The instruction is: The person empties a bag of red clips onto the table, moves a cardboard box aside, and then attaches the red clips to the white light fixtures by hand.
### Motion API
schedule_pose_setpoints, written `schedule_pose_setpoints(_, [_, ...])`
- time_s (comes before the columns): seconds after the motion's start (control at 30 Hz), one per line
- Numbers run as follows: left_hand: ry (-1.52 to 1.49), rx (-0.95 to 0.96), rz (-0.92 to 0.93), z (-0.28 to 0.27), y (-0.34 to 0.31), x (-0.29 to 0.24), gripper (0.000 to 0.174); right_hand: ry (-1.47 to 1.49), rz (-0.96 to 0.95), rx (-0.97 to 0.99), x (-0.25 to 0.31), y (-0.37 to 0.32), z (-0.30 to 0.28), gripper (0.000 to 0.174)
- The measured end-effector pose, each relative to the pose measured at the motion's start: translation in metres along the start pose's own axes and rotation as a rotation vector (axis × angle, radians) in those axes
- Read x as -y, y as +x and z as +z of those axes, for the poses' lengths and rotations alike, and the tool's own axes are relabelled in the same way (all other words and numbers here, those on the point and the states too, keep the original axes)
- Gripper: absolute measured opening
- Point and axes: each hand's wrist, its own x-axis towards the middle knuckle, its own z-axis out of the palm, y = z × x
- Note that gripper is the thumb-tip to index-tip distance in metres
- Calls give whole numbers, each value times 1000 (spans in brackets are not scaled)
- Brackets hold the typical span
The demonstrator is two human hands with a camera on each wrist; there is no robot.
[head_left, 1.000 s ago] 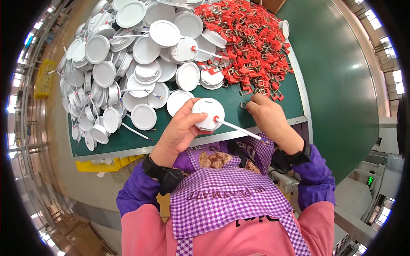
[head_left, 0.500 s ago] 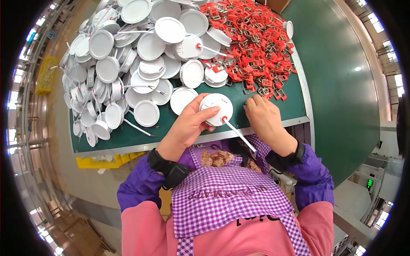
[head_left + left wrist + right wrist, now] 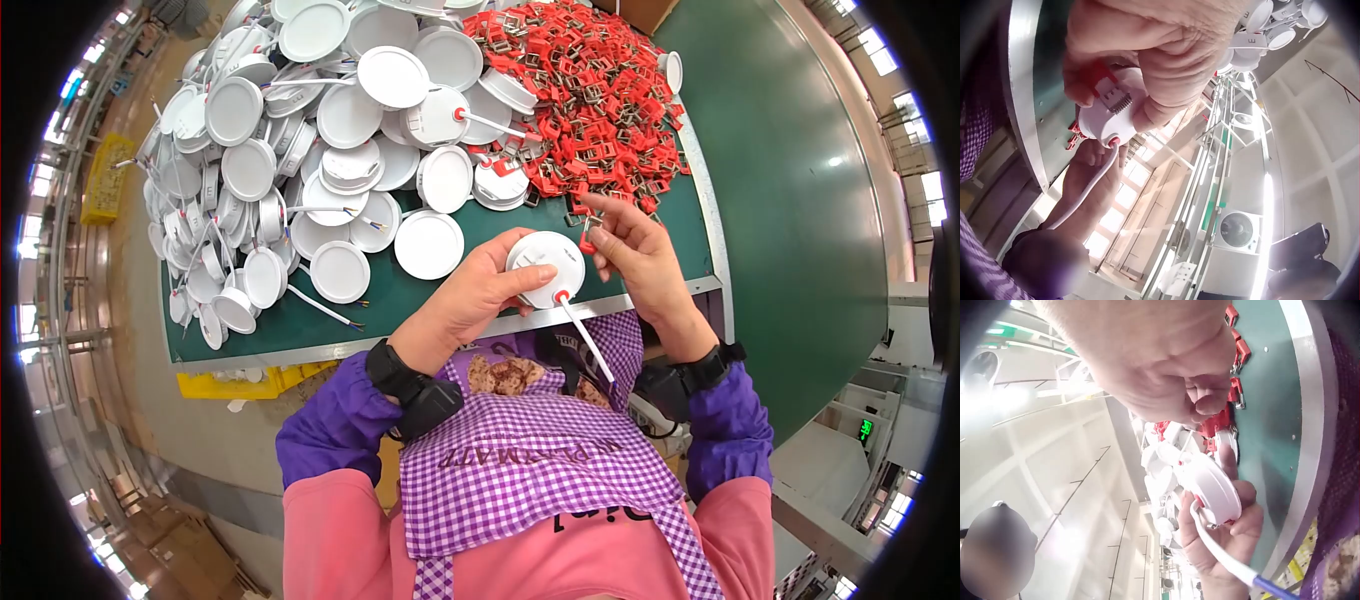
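Observation:
In the head view my left hand [image 3: 475, 292] grips a round white downlight [image 3: 553, 260] by its edge, thumb across its back. A white cable [image 3: 588, 335] leaves a red grommet on that back and hangs toward the apron. Just right of the light, my right hand [image 3: 648, 265] pinches a small red spring clip [image 3: 588, 238] with a metal frame between thumb and forefinger. The left wrist view shows another red clip [image 3: 1101, 78] and a coiled spring [image 3: 1121, 103] at the side of the light, by the left fingers. Behind the light, the right hand is partly hidden there.
A large heap of white downlights [image 3: 345, 110] covers the left of the green table [image 3: 540, 222]. Red spring clips [image 3: 600, 100] are piled at the back right. A metal edge [image 3: 340, 352] runs along the table's front. A yellow bin [image 3: 240, 385] lies below it.
My left hand has carried the downlight rightward, closer to the right hand. The right hand has lifted and turned, and the red clip now shows between its fingertips.

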Motion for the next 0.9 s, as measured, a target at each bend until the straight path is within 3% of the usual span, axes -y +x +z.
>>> schedule_pose_setpoints(0.3, [117,-39,39,4,3,-2,39,-15,-61,-74,-7,-4,1,14])
schedule_pose_setpoints(0.4, [183,-66,87,7,4,-1,39,-207,-103,-90,-4,-8,2,13])
schedule_pose_setpoints(0.5, [263,-78,168,10,6,2,38,-366,11,-96,6,-12,5,11])
schedule_pose_setpoints(0.57, [339,-143,315,11,7,7,32,-311,-44,-101,5,-13,5,11])
schedule_pose_setpoints(0.7, [385,-153,352,11,9,8,32,-314,-134,-114,6,-18,10,10])
schedule_pose_setpoints(0.9, [408,-214,441,14,11,11,32,-644,-436,-131,4,-24,17,10])
